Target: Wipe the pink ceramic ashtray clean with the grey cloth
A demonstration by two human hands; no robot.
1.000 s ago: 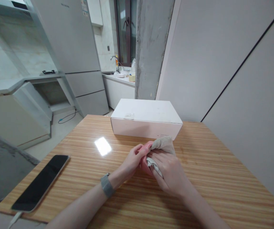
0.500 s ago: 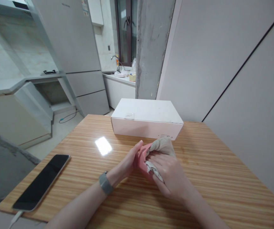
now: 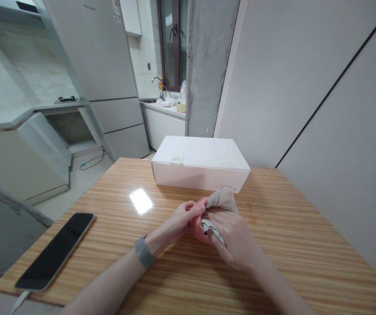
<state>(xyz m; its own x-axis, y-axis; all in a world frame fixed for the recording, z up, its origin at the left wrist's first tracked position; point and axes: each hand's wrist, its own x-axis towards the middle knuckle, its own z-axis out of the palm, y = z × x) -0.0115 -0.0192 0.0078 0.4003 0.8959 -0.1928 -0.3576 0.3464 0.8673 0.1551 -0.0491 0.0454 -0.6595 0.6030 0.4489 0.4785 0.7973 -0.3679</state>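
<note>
My left hand (image 3: 180,220) is closed on the rim of a pink bowl (image 3: 198,231), with the thumb over its edge and the other fingers around its outer side. The bowl is tilted toward the right. My right hand (image 3: 232,236) presses a grey-beige cloth (image 3: 223,200) into the bowl's opening, its fingers reaching inside. Cloth bunches out above the knuckles and below near the thumb. The right fingertips and the bowl's inner wall are largely hidden.
A white closed box (image 3: 201,170) sits just beyond my hands on the wood-grain table (image 3: 293,236). At the left edge lies a black-screened phone (image 3: 57,251) with a white cable (image 3: 20,302). A grey-white wall (image 3: 322,109) borders the table's right side.
My left thumb has moved over the bowl's rim and the left grip has shifted. The bowl has turned slightly. My right hand stays inside with the cloth.
</note>
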